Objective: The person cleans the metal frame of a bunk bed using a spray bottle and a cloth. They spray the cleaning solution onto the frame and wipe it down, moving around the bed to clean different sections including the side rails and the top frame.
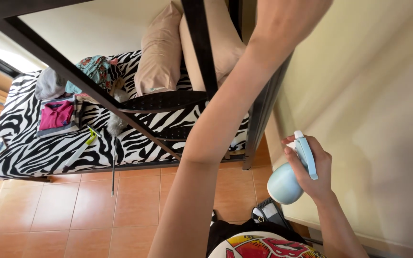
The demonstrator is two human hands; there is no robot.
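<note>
Holding a pale blue plastic spray bottle (288, 177), the right hand (313, 173) sits at the lower right of the head view, fingers wrapped round the bottle's neck and trigger, with the round body of the bottle hanging below the palm. The bottle is close to the cream painted wall (374, 119) that fills the right of the frame.

The left arm (216, 138) runs up through the middle of the frame and leaves it at the top edge, so the left hand is out of sight and I cannot tell whether it is clenched or released.

Behind the arm stands a black metal bunk bed frame (201, 52), with 1 slanted bar (63, 69) crossing the upper left. Below lies a mattress in a zebra-striped sheet (29, 153), carrying 2 beige pillows (161, 52), folded pink clothing (56, 114) and a floral bundle (94, 69).

My judgement of the risks: the raised arm is near the upright bar, so an elbow could knock it, and a loosened grip would drop the bottle onto the orange tiled floor (82, 210). Spray drifting left could wet the bedding.

Open room lies over the floor at the lower left; the gap between bed frame and wall is narrow.
</note>
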